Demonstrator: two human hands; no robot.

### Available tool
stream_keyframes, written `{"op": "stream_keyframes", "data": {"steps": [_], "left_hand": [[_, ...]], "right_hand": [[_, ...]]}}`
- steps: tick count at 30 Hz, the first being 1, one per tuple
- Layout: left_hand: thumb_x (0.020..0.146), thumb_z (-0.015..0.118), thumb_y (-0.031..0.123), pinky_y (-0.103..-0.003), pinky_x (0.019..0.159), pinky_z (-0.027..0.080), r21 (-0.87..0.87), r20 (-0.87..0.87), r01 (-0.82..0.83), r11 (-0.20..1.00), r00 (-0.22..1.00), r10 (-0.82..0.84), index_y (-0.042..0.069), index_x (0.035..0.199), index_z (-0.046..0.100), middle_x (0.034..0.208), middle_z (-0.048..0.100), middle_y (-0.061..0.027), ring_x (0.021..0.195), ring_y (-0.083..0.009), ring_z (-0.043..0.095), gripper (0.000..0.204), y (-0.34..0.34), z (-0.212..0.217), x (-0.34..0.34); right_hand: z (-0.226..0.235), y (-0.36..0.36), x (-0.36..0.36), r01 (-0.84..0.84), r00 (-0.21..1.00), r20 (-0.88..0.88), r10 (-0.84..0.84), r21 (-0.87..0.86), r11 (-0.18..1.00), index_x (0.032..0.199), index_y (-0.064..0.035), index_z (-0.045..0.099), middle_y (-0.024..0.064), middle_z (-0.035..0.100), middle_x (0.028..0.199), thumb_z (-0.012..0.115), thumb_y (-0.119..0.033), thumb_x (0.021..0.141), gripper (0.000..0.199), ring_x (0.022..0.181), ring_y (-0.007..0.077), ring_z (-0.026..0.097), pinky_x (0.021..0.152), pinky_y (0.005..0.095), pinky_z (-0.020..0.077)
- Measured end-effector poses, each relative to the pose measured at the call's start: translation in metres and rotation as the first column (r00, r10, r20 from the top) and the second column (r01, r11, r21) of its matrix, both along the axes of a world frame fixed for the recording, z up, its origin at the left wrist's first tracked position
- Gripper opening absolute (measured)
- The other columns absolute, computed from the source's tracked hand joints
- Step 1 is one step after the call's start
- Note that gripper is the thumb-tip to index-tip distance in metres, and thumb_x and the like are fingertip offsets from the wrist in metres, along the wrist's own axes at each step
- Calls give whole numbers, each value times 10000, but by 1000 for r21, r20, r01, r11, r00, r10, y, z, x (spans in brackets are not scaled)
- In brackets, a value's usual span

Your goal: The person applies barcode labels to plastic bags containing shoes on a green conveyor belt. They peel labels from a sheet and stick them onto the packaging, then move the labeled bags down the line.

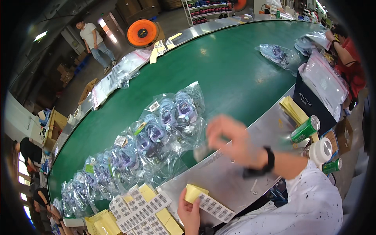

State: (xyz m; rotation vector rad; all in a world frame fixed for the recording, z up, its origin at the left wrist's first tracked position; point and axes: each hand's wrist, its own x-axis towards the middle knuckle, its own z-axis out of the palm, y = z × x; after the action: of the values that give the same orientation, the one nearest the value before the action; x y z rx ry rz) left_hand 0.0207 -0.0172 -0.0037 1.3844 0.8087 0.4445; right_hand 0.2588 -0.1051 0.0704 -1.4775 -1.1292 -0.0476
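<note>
My left hand (188, 211) pinches a strip of barcode labels (216, 207) with yellow backing folded over at one end, low over the metal ledge. My right hand (227, 135), smeared by motion, hovers above the edge of the green belt with its fingers curled; whether anything is in them cannot be made out. To its left, shoes in clear plastic bags (166, 113) lie in a long row along the belt, pale blue and purple. Some bags carry a white barcode label (154, 105). More label sheets (145, 209) are spread beside my left hand.
The green conveyor belt (235, 62) curves away to the far right, where another bagged shoe pair (276, 55) lies near a person in red (350, 58). Green cans (305, 129), a white-lidded container (321, 150) and a dark box (309, 98) crowd the ledge at right. An orange fan (143, 33) stands beyond.
</note>
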Motion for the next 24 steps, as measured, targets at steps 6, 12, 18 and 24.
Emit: {"op": "stream_keyframes", "data": {"steps": [6,12,18,24], "left_hand": [[840,527,-59,-255,798,483,72,30,-77,994,997,75,-60,1297,388,1123,572,-169,947,-184,604,478,-5,-14,2],[902,556,67,-282,870,445,-45,-88,0,999,996,-4,-30,1319,395,1206,537,-143,1040,-199,552,458,-3,-11,-2],[906,547,59,-281,863,448,-19,-158,27,999,987,-30,-32,1303,419,1206,534,-134,1037,-190,547,427,-6,-20,-2],[905,547,48,-266,845,444,-12,-199,13,1000,980,-15,-29,1297,428,1203,534,-121,1012,-179,548,416,-8,-17,-2]], "right_hand": [[-34,89,187,217,935,-264,-236,-98,971,699,-2,632,123,605,875,688,-113,699,123,792,229,600,717,308,481],[-78,144,238,261,892,-240,-384,-421,869,679,-1,643,169,652,746,728,-76,599,138,713,292,642,651,371,506],[-113,160,276,273,829,-282,-483,-549,790,674,2,610,99,617,674,709,-25,656,104,626,194,603,547,327,475],[-118,170,268,199,757,-445,-479,-542,816,674,97,603,186,632,666,673,-32,657,148,552,255,628,476,342,505]]}}
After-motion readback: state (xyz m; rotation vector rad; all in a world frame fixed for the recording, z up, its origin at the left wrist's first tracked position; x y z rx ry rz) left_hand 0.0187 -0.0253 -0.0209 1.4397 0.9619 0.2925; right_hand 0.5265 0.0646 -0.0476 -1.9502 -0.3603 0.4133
